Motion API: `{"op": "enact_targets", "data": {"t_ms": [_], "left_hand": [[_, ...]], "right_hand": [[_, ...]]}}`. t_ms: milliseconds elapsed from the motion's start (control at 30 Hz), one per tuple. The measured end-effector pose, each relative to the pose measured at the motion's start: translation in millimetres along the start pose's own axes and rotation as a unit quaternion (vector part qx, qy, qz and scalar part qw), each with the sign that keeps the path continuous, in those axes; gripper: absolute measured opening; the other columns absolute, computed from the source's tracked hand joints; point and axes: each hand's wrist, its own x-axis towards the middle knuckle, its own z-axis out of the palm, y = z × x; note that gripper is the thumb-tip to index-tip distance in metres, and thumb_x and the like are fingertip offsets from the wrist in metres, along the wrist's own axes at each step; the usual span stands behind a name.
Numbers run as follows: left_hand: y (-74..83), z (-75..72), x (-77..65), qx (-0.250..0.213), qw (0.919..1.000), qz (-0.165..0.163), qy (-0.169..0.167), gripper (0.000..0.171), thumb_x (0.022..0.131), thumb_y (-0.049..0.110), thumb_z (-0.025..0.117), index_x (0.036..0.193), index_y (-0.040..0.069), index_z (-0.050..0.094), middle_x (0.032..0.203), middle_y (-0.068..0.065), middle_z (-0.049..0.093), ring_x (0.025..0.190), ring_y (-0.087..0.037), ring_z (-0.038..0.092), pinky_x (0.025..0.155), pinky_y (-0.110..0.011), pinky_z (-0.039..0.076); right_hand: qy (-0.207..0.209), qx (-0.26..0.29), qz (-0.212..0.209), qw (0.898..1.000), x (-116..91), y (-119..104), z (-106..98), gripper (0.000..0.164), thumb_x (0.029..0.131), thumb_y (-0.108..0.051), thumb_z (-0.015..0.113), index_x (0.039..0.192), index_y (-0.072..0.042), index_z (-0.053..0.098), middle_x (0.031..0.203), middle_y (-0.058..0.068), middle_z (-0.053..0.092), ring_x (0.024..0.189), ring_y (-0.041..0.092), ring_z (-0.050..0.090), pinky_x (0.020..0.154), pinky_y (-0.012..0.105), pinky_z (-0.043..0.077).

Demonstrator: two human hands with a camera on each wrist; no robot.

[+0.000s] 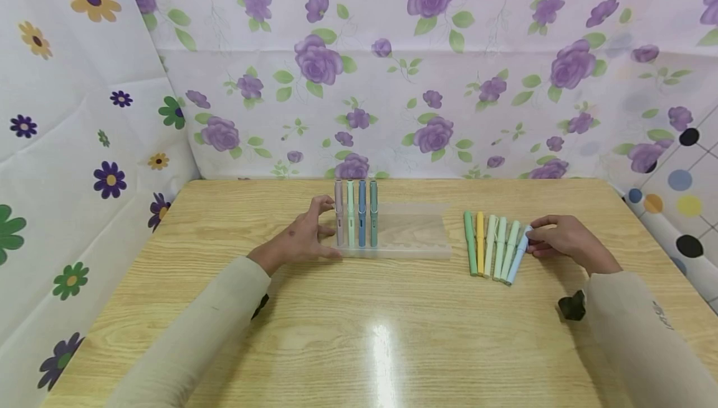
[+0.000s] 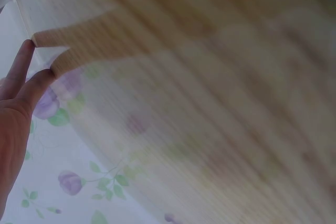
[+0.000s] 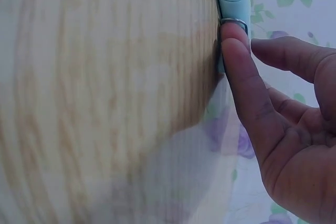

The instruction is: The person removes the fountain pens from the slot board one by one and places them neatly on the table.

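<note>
My left hand [image 1: 305, 233] holds the left end of a clear plastic pen rack [image 1: 415, 251], thumb at the front corner and fingers toward the back. Capped pens lie side by side in the rack's left part: mauve [image 1: 339, 221], pale green [image 1: 351, 221], blue [image 1: 362, 221] and dark teal [image 1: 374, 221]. On the right, my right hand [image 1: 566, 241] pinches the upper end of a light blue pen [image 1: 516, 260], which lies slanted on the table. The right wrist view has thumb and fingers at this pen's cap [image 3: 233, 3], beside its clip.
Left of the light blue pen, a loose row holds a green pen [image 1: 470, 243], a yellow pen [image 1: 480, 243] and several pale green ones [image 1: 500, 249]. A floral cloth [image 1: 392, 115] hangs behind the wooden table [image 1: 314, 333], another cloth [image 1: 84, 134] at the left.
</note>
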Motion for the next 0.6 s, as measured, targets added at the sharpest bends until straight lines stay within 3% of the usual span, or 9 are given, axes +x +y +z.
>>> {"op": "enact_targets", "data": {"t_ms": [333,600], "left_hand": [[0.3,-0.5,-0.2,0.0,1.0,-0.002,0.0,0.099,0.075,0.014,0.09,0.142,0.02,0.017,0.16,-0.018,0.024,0.122,-0.034,0.059,0.102,-0.052,0.045],[0.1,1.0,-0.2,-0.006,1.0,0.006,-0.001,0.099,0.076,0.014,0.089,0.143,0.018,0.015,0.16,-0.022,0.021,0.123,-0.037,0.059,0.098,-0.051,0.048]], "right_hand": [[0.017,-0.012,-0.018,1.0,-3.7,-12.6,-14.7,0.064,0.104,-0.022,0.056,0.146,0.018,0.027,0.097,0.006,0.071,0.086,0.016,0.072,0.08,0.036,0.058],[0.015,0.013,-0.042,0.999,-1.6,-39.0,-9.8,0.063,0.104,-0.025,0.057,0.147,0.013,0.031,0.106,0.011,0.071,0.091,0.017,0.073,0.085,0.038,0.057]]}}
